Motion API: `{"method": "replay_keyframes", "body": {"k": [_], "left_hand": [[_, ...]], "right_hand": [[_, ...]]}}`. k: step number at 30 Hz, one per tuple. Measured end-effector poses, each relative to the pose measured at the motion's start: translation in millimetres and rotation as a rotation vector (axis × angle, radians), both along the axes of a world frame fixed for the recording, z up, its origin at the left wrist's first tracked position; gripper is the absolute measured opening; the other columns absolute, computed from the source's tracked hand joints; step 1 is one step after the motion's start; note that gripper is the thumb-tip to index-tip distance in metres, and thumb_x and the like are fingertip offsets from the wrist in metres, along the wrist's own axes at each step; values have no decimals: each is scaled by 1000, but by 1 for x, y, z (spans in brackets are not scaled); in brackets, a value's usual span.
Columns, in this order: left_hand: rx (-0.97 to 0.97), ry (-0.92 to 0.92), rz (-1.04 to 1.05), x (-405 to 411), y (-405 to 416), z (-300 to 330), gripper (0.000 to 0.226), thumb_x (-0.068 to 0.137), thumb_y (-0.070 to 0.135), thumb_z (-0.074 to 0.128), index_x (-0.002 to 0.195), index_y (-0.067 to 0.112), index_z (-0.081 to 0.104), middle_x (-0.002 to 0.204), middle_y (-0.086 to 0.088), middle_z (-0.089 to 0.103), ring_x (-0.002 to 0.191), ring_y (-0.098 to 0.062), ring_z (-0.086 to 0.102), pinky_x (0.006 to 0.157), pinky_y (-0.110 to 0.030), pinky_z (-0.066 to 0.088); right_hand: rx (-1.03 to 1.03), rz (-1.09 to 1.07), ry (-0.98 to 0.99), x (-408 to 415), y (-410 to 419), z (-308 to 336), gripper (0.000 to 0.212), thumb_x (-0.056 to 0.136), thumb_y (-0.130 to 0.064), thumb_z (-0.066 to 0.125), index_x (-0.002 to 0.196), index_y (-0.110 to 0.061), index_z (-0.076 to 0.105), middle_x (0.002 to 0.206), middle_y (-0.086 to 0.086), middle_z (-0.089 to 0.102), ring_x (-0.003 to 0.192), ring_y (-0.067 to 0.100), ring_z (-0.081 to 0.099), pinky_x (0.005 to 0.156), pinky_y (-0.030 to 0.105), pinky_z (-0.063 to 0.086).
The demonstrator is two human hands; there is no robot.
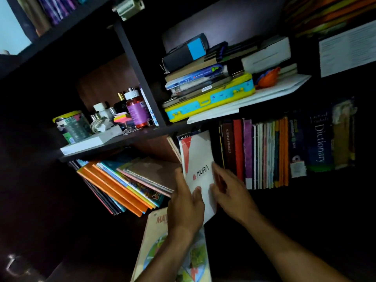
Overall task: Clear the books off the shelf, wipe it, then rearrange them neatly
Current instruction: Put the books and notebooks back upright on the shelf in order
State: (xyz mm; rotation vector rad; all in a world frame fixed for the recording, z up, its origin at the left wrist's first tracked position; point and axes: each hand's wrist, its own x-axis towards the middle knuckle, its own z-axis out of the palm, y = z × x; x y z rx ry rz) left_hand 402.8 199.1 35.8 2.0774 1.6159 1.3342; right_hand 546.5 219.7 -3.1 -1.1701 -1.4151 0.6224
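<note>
Both hands are on the white book (198,165) marked AKIRA, standing upright in the lower shelf (126,140) opening. The left hand (186,202) grips its near edge, thumb across the cover, and the right hand (228,192) presses against its right side with fingers curled round it. To its left, a leaning pile of orange and blue books (122,184); to its right, a row of upright books (266,153) with a dictionary (319,141). A maths book (158,237) lies below the wrists.
</note>
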Motion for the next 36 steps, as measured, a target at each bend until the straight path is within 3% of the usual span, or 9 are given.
{"method": "replay_keyframes", "body": {"k": [3, 6, 13, 18, 23, 27, 30, 33, 36], "left_hand": [[47, -14, 27, 10, 5, 8, 68, 96, 16, 64, 142, 41, 19, 135, 1, 61, 117, -26, 64, 93, -35, 55], [79, 1, 31, 22, 6, 11, 68, 97, 16, 61, 144, 41, 18, 132, -1, 62, 113, -27, 64, 89, -42, 58], [257, 34, 104, 25, 3, -2, 55, 101, 27, 57, 146, 39, 27, 128, 2, 67, 106, -25, 66, 82, -41, 57], [-98, -115, -92, 42, 19, -14, 49, 105, 45, 41, 151, 35, 25, 142, 2, 56, 123, -20, 57, 100, -37, 47], [-286, -62, -188, 53, 41, -23, 72, 90, 64, 19, 156, 36, 28, 158, 5, 41, 144, -16, 39, 119, -36, 30], [-76, 158, -198, 51, 42, -6, 34, 104, 32, 40, 133, 19, 51, 130, -6, 61, 113, -25, 59, 90, -35, 47], [34, 140, -146, 51, 51, 14, 6, 96, 26, 63, 97, 21, 64, 88, 3, 68, 78, -14, 60, 67, -26, 40], [-37, 5, -130, 54, 66, 18, 22, 83, 14, 77, 80, 25, 58, 75, 8, 62, 67, -7, 55, 60, -15, 39], [-83, -3, -184, 55, 71, 1, 28, 77, -2, 70, 84, 21, 56, 83, 5, 57, 73, -8, 52, 69, -27, 45]], "right_hand": [[113, -194, -154, 0, -4, 2, 37, 100, -25, 60, 136, -23, 63, 142, -7, 57, 127, 10, 56, 108, 28, 45], [121, -263, -217, -1, -7, 7, 21, 98, -25, 60, 115, -22, 72, 135, -7, 61, 118, 10, 59, 100, 30, 51], [13, -156, -288, -4, -13, 13, 39, 101, -32, 55, 139, -28, 56, 130, 0, 68, 112, 19, 67, 96, 40, 57], [44, -219, -191, 0, -9, 9, 15, 101, -39, 54, 105, -27, 62, 106, -5, 68, 95, 15, 66, 81, 39, 56], [-47, -281, -104, 10, -7, 6, 13, 97, -42, 59, 92, -31, 56, 67, -8, 66, 66, 11, 66, 64, 39, 57], [-45, -265, -23, 10, -7, 7, 13, 98, -37, 61, 88, -31, 55, 62, -4, 67, 56, 6, 63, 57, 37, 56], [39, -309, 67, 9, -9, 9, 12, 97, -26, 58, 88, -29, 50, 71, -6, 69, 63, 8, 66, 61, 35, 55], [44, -248, 29, 6, -9, 8, 8, 86, -32, 56, 85, -28, 49, 69, -4, 65, 62, 13, 63, 60, 37, 52], [-60, -225, -50, 8, -4, 2, 31, 77, -50, 41, 80, -23, 55, 71, -3, 65, 69, 18, 64, 66, 43, 54]]}}
